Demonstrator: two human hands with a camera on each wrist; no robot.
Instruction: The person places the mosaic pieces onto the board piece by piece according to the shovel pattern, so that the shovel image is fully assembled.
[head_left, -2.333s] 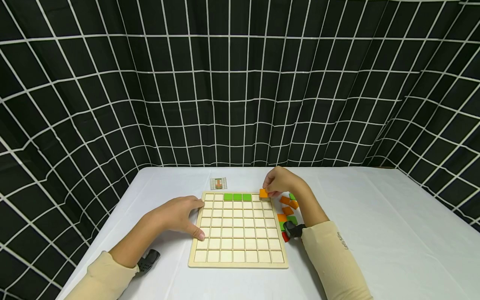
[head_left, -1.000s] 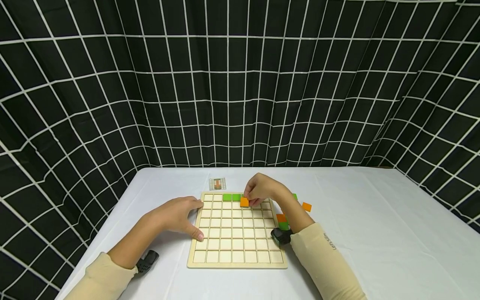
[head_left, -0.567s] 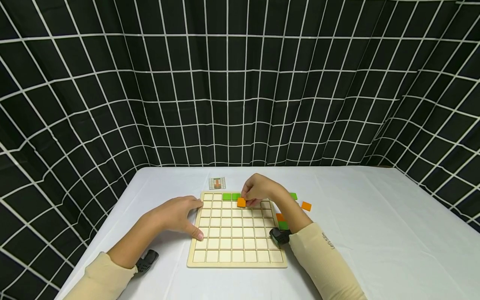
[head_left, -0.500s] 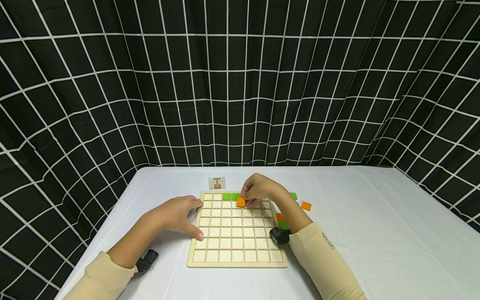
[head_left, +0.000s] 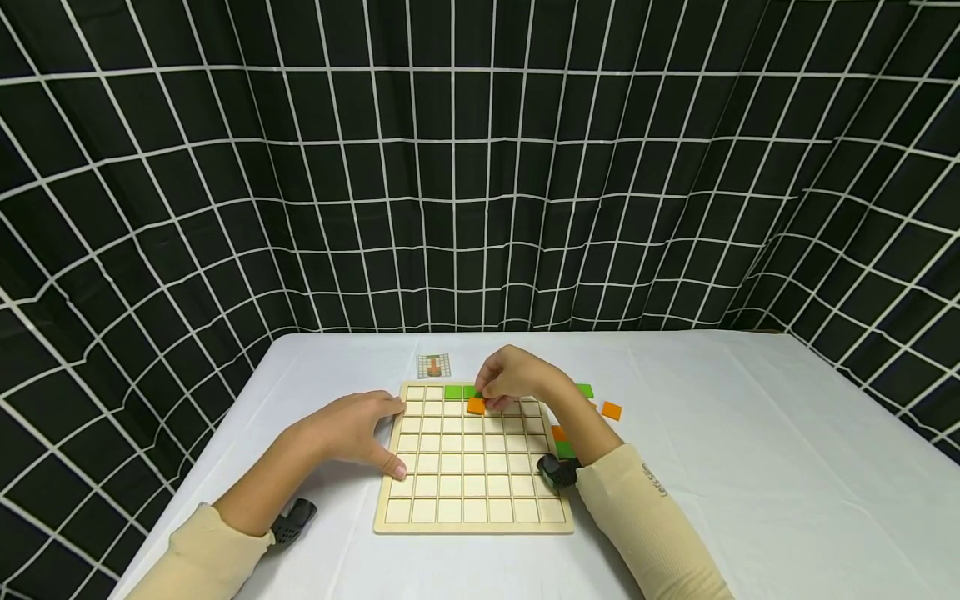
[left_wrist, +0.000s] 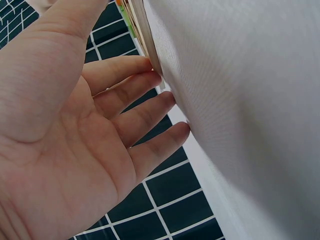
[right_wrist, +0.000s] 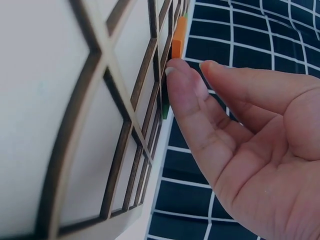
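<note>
A wooden grid board (head_left: 472, 528) lies on the white table. Beside its left edge, my left hand (head_left: 352, 429) is spread, with the thumb and fingertips on the rim; in the left wrist view its fingers (left_wrist: 145, 117) are nearly straight. Over the far part of the board is my right hand (head_left: 517, 375). An orange tile (head_left: 476, 406) lies at the second row by its fingertips. In the right wrist view a fingertip touches or nearly touches the orange tile (right_wrist: 178, 37), and the thumb is apart from it. Green tiles (head_left: 453, 392) sit in the far row, partly hidden by the hand.
A small grid pattern card (head_left: 433, 366) lies behind the board. Right of the board are loose tiles, among them an orange one (head_left: 612, 411) and green ones (head_left: 584, 390), partly behind the right forearm. A black gridded curtain (head_left: 480, 167) hangs beyond the table.
My right hand brought the orange tile from the board's far right corner leftward to the second row. Lately the tile has flattened and its fingers moved off it. My left hand has stayed put.
</note>
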